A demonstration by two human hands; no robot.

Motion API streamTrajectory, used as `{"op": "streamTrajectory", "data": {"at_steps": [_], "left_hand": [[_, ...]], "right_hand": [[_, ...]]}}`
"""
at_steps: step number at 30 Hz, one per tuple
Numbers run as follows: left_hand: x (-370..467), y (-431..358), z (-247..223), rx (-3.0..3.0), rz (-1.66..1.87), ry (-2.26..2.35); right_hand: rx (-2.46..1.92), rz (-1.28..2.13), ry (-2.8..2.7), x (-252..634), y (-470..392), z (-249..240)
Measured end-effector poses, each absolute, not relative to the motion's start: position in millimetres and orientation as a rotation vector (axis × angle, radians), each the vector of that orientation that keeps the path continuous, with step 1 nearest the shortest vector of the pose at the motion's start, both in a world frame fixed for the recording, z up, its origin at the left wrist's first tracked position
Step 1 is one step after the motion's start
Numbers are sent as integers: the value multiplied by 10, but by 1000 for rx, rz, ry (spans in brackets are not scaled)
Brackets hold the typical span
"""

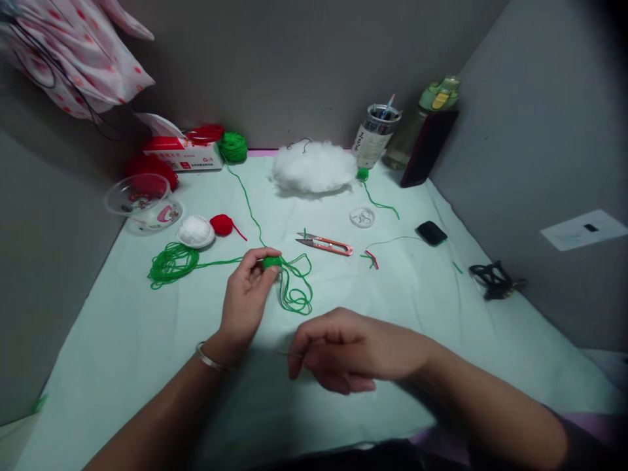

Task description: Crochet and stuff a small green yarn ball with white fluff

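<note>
My left hand point(248, 288) pinches a small green yarn piece point(272, 262) between thumb and fingers, resting at the cloth. Loose green strands point(296, 297) loop out to its right, and more green yarn runs left to a coil point(173, 263). Closer to me, my right hand point(338, 350) is raised with its fingers curled. A thin, needle-like metal tool point(283, 353) pokes out from its fingertips; its exact kind is unclear. Beyond my hands lie orange-handled thread snips point(326, 245). Red and green yarn scraps point(371, 260) lie to their right.
White stuffing point(314, 167) sits at the back, near a can of pens point(373, 137) and a bottle point(439, 95). Left are a tissue box point(189, 154), plastic tub point(147, 209), white ball point(195, 231) and red yarn ball point(222, 225). A black clip point(495, 280) lies right.
</note>
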State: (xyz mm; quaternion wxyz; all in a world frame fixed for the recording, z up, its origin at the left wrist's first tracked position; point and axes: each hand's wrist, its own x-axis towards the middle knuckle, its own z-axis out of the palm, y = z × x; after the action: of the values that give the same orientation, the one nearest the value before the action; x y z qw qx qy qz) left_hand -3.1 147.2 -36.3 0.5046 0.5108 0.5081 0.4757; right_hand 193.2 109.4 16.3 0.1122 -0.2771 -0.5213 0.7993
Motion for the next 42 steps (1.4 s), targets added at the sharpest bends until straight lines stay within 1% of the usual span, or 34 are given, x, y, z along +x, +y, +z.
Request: {"op": "streamTrajectory", "data": {"at_steps": [1, 3, 5, 7, 8, 9, 10, 12, 14, 16, 18, 21, 22, 25, 27, 30, 33, 35, 38, 42], "left_hand": [[-39, 1481, -375, 1171, 1159, 1182], [-39, 1485, -398, 1045, 1160, 1074], [-21, 1473, -411, 969, 1134, 1005], [2, 1453, -408, 979, 1120, 997], [13, 1441, -400, 1009, 1119, 1004], [23, 1429, -389, 1041, 1120, 1013], [31, 1416, -377, 1068, 1115, 1017], [43, 1391, -355, 1096, 1076, 1019], [49, 1373, -342, 1101, 1016, 1023], [51, 1368, -340, 1097, 983, 1043], [52, 1373, -342, 1097, 1013, 1066], [54, 1378, -340, 1133, 1070, 1074], [57, 1374, -339, 1157, 1068, 1066], [68, 1347, -345, 1245, 1033, 1050], [77, 1324, -361, 1286, 1036, 1072], [82, 1302, -395, 1335, 1063, 1125], [79, 1302, -418, 1457, 1073, 1169], [75, 1314, -426, 1567, 1080, 1188], [75, 1341, -439, 1656, 1067, 1191], [74, 1371, -443, 1596, 1043, 1163]], "right_hand": [[-941, 2141, -1702, 1959, 1093, 173], [-1256, 1515, -2069, 2024, 1121, 159], [-1486, 957, -2308, 2091, 1175, 103], [-1590, 592, -2372, 2133, 1223, 36], [-1582, 502, -2346, 2137, 1236, 9], [-1536, 495, -2300, 2129, 1240, -10], [-1472, 568, -2235, 2111, 1236, -23], [-1359, 884, -2059, 2057, 1216, -33], [-1338, 1201, -1882, 2006, 1202, -35], [-1381, 1351, -1789, 1979, 1208, -34], [-1355, 1311, -1770, 1977, 1226, -22], [-1139, 1140, -1673, 1988, 1246, 15], [-1058, 1159, -1617, 1989, 1247, 27], [-941, 1418, -1412, 1977, 1242, 43], [-1057, 1436, -1362, 1964, 1241, 31], [-1326, 1233, -1619, 1950, 1240, -7], [-1410, 1097, -1932, 1925, 1211, -35], [-1414, 1044, -2003, 1894, 1168, -38], [-1387, 1096, -1991, 1838, 1095, -39], [-1364, 1201, -1873, 1798, 1079, -60]]}}
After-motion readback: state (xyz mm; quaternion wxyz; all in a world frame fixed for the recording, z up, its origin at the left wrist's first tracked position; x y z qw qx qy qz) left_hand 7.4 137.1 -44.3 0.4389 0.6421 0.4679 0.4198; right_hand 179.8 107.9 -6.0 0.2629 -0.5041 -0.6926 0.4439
